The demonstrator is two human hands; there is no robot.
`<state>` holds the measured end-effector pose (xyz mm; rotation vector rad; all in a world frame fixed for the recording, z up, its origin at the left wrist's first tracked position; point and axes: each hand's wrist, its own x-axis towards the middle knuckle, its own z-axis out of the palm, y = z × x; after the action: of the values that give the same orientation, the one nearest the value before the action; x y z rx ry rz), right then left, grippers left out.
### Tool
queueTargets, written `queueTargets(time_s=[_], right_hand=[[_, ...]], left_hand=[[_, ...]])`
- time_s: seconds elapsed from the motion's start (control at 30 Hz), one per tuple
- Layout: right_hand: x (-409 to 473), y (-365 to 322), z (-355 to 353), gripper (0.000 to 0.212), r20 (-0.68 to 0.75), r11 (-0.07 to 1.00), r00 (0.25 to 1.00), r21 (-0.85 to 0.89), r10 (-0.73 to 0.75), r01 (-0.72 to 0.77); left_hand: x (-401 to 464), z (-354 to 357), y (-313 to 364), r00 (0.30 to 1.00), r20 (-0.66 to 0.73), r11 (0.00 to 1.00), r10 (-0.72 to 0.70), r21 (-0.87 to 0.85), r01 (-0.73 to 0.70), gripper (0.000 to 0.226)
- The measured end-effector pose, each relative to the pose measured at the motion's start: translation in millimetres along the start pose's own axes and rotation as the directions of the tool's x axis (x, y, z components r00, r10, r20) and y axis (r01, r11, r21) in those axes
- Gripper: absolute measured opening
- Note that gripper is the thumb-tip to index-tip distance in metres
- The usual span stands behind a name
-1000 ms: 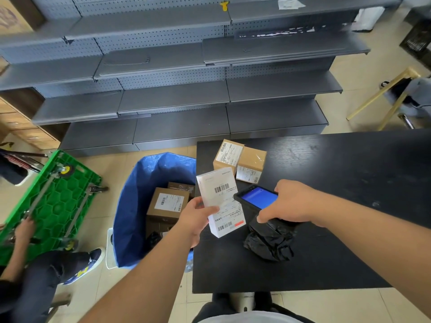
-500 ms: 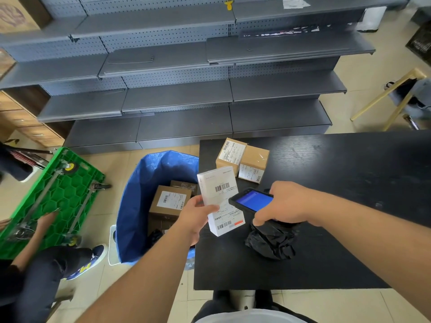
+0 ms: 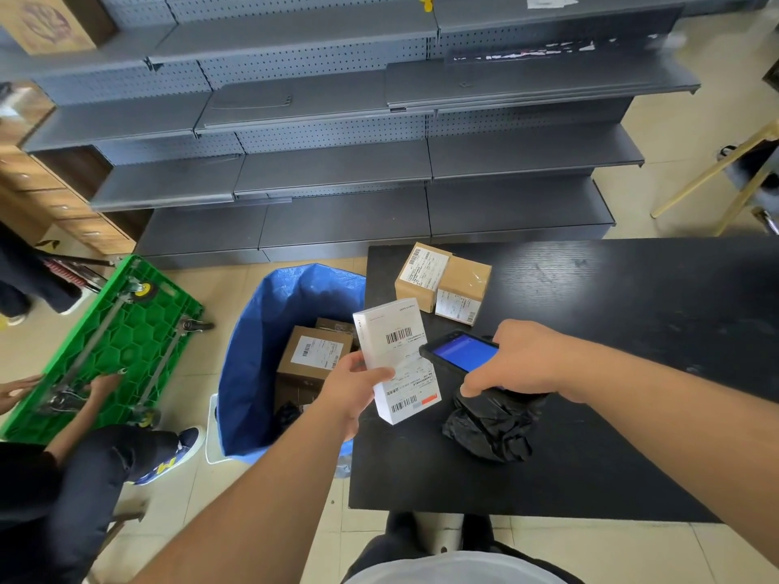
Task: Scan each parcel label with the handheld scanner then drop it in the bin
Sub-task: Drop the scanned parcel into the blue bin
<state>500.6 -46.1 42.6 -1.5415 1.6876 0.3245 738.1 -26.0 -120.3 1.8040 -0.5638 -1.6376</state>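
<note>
My left hand [image 3: 350, 387] grips a white parcel [image 3: 390, 330] by its left edge, label and barcodes facing up, over the left end of the black table [image 3: 632, 314]. My right hand [image 3: 522, 360] holds the handheld scanner [image 3: 461, 351], its blue screen lit, with its front end over the parcel's label. Two brown cardboard parcels [image 3: 442, 284] with labels sit side by side at the table's far left corner. The blue bin [image 3: 261, 330] stands on the floor left of the table, with labelled brown boxes [image 3: 314, 356] inside.
A crumpled black bag [image 3: 493, 427] lies on the table under my right hand. A green cart [image 3: 114, 339] lies on the floor at left, with another person's hands [image 3: 103, 383] on it. Grey shelving [image 3: 337, 162] stands behind.
The scanner has slid left, so its front end now overlaps the white parcel's label. The parcel stays in my left hand at about the same spot.
</note>
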Motion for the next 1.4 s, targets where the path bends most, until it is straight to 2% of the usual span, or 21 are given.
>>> queueTargets(time_s=[0.27,0.43,0.6,0.7,0.87,1.07,1.4], right_hand=[[0,5,-5,0.068,-0.005,0.997,0.999,0.051,-0.051,0.051],[9,-1,2,0.059,0.056,0.997,0.996,0.023,-0.073,0.072],[20,-19,15,0.059,0.109,0.996,0.99,0.008,-0.086,0.085],[28,-35,26,0.061,0.129,0.997,0.989,-0.012,-0.078,0.08],[46,-73,42,0.061,0.129,0.999,0.991,-0.002,-0.045,0.045],[69,-128,60,0.069,0.07,0.998,0.997,0.045,0.033,-0.037],[81,-166,84,0.078,0.054,0.977,0.982,0.107,0.179,-0.184]], left_hand=[[-21,-8,-18,0.994,-0.099,0.998,-0.04,-0.054,0.035,0.037],[-39,-21,-39,0.983,-0.16,0.996,-0.084,-0.051,0.077,0.028],[-43,-51,-55,0.961,-0.242,0.988,-0.134,-0.112,0.11,0.033],[-40,-70,-59,0.947,-0.272,0.977,-0.169,-0.173,0.124,0.014],[-21,-111,-59,0.935,-0.283,0.964,-0.215,-0.216,0.157,0.021],[18,-166,-41,0.935,-0.267,0.97,-0.232,-0.132,0.202,0.028],[75,-212,-17,0.934,-0.266,0.971,-0.238,-0.067,0.229,0.019]])
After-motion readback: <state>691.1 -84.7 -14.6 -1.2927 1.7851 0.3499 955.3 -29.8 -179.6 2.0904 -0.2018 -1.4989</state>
